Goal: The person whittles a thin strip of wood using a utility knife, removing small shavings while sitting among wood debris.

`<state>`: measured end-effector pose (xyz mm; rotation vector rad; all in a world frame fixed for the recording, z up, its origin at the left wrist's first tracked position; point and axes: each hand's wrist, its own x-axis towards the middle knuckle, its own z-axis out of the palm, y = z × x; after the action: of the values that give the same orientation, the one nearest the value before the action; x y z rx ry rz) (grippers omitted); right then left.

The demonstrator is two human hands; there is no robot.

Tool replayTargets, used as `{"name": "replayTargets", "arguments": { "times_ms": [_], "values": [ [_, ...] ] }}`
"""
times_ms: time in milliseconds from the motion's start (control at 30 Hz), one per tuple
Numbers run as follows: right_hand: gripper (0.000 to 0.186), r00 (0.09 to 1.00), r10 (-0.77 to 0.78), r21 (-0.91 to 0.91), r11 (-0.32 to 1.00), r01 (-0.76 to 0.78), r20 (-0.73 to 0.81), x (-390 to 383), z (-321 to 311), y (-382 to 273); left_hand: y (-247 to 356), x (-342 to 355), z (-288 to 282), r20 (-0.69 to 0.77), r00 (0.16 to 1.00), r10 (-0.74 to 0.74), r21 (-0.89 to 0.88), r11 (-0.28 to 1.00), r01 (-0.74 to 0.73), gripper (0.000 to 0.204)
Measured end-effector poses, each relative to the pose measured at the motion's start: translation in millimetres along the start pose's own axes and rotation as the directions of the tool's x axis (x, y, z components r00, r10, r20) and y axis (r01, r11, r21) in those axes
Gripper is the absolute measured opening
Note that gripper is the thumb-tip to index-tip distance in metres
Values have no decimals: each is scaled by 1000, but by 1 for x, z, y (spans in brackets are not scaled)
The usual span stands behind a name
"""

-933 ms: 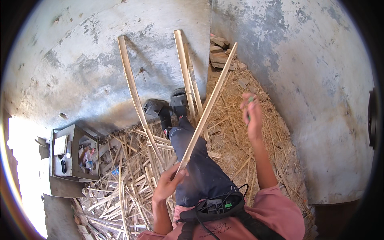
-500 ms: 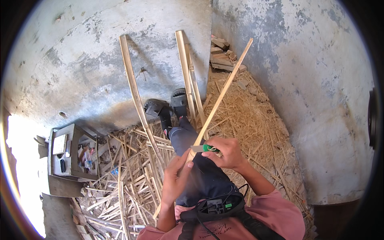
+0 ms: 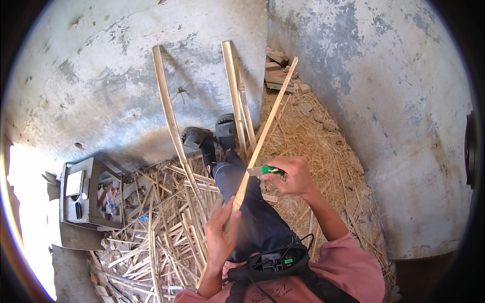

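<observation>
A long pale strip of split wood, perhaps bamboo [image 3: 273,112], slants across my lap from under my left forearm up to the right. My left hand [image 3: 222,228] is closed around its lower part, thumb along the top. In my right hand [image 3: 292,175] is a knife [image 3: 256,171] with a green handle, mostly covered by the fingers. Its short, broad blade lies against the strip's edge, above my left hand. My dark trouser legs [image 3: 262,217] stretch out beneath the strip.
More strips [image 3: 169,101] lean on the far wall [image 3: 116,76]. Cut pieces [image 3: 172,247] lie heaped at the left, shavings [image 3: 308,146] at the right. A grey box-like cabinet [image 3: 83,202] holding odds and ends stands at the left. Bricks [image 3: 278,76] are piled in the corner.
The knife and my right hand have moved up along the strip, away from my left hand. The strip's far end has swung left and dropped a little.
</observation>
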<state>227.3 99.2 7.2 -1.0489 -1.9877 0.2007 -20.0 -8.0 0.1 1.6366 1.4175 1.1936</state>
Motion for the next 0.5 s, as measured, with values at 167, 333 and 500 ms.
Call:
{"name": "replayTargets", "arguments": {
  "times_ms": [167,333,500],
  "values": [
    [29,999,-20,1,1000,20,-36,10,4,2,-6,-5,-5,-19,1000,-10,16,1000,10,37],
    [29,839,444,68,892,-447,-313,25,-29,111,-15,-31,-17,75,992,-99,46,994,96,37],
    [47,613,595,288,798,-530,-520,27,-86,164,-48,-69,-13,36,993,-112,76,991,109,45]
  ]
}}
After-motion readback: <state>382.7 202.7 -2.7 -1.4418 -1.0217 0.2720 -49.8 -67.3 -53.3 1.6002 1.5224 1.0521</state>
